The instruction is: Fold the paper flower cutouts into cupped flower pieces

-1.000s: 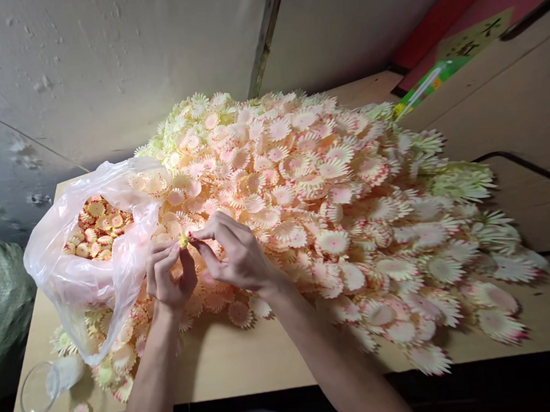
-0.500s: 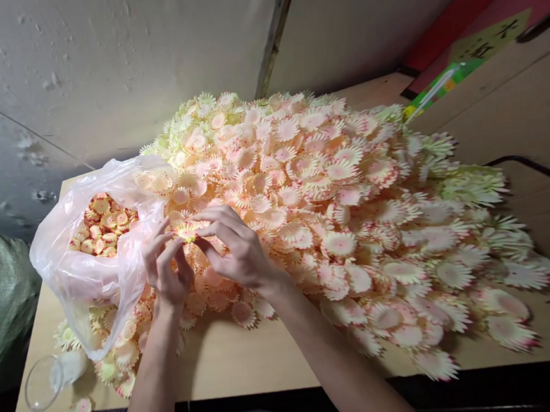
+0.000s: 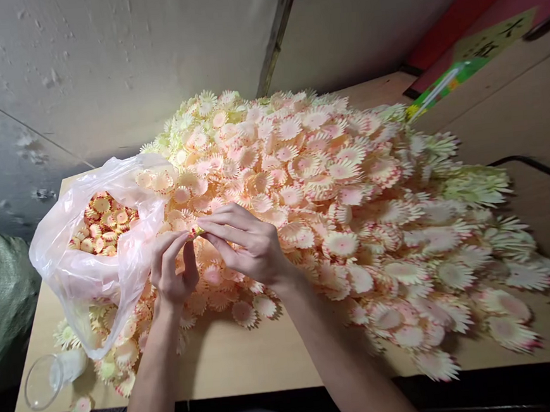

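Observation:
Between my fingertips is a small yellow artificial flower (image 3: 194, 232) with reddish petal tips, partly hidden by the fingers. My left hand (image 3: 172, 265) pinches it from the left, and my right hand (image 3: 247, 243) pinches it from the right. Under and behind both hands spreads a large heap of pale pink and cream artificial flower heads (image 3: 311, 184) with fringed petals. Just left of my left hand stands an open translucent plastic bag (image 3: 94, 277), holding many small curled yellow-and-red flowers (image 3: 107, 222).
A clear plastic cup (image 3: 45, 381) lies on its side at the table's (image 3: 249, 367) front left corner, near loose flowers. A grey wall (image 3: 116, 66) rises behind. At left sits a green woven sack (image 3: 4, 303); at right is a green packet (image 3: 441, 88).
The flower between my fingers was spread open and now looks folded up, with my fingers closer around it. My right hand has shifted slightly to the right.

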`<state>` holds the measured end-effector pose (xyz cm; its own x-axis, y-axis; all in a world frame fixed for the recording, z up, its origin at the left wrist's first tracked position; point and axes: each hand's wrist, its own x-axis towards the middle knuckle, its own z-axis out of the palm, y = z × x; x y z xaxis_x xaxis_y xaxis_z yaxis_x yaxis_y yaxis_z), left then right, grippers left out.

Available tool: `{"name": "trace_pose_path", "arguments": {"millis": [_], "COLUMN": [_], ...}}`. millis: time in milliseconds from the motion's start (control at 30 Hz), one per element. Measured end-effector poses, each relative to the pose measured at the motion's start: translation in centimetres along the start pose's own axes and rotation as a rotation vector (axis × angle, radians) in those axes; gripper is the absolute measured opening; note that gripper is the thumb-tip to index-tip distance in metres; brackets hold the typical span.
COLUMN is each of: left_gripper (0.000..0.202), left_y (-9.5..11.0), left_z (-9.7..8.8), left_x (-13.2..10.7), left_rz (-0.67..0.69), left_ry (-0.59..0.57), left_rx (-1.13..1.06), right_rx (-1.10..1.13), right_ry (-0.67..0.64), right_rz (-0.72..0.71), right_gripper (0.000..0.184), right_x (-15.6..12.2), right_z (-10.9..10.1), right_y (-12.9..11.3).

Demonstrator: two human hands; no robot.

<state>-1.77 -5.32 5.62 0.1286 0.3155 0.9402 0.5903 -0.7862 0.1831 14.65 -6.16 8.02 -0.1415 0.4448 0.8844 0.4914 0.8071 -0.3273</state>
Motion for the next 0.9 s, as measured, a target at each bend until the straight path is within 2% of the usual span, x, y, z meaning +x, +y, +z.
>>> {"name": "trace_pose_path", "arguments": {"millis": [200,400,533,633,733,900], "left_gripper": [0.038,0.038,0.035,0.031,0.039,0.034], "left_y": [0.8,1.4,1.2,0.8,0.4,-0.3], "left_z": [0.3,0.4,0.6,1.0,1.3,0.8], "left_x": [-0.2,-0.2,-0.3,-0.5,-0.7,-1.0], "left_rz": [-0.019,-0.028,-0.087,-0.238,-0.442,-0.499], "left_ry": [0.07,0.117,0.142,0.111,0.099,-0.033], "left_rx": [0.049,0.094,0.093,-0.071,-0.349,-0.526], "right_rx": [-0.074,-0.213,-0.182,-0.076,0.003,0.191], "right_ry": [0.058,0.116,0.102,0.128,0.184,0.154], "right_rz": [0.069,0.061,0.061,0.103,0.211,0.473], "right_gripper": [0.018,0.019,0.019,0.023,0.018,0.01], "right_x": [0.0,-0.5,-0.5,-0.3,0.0,0.0], "right_z": [0.9,2.1,2.1,1.7,1.6,1.5], "right_y": [-1.1,-2.1,-1.8,-1.4,-1.4,-1.7]}}
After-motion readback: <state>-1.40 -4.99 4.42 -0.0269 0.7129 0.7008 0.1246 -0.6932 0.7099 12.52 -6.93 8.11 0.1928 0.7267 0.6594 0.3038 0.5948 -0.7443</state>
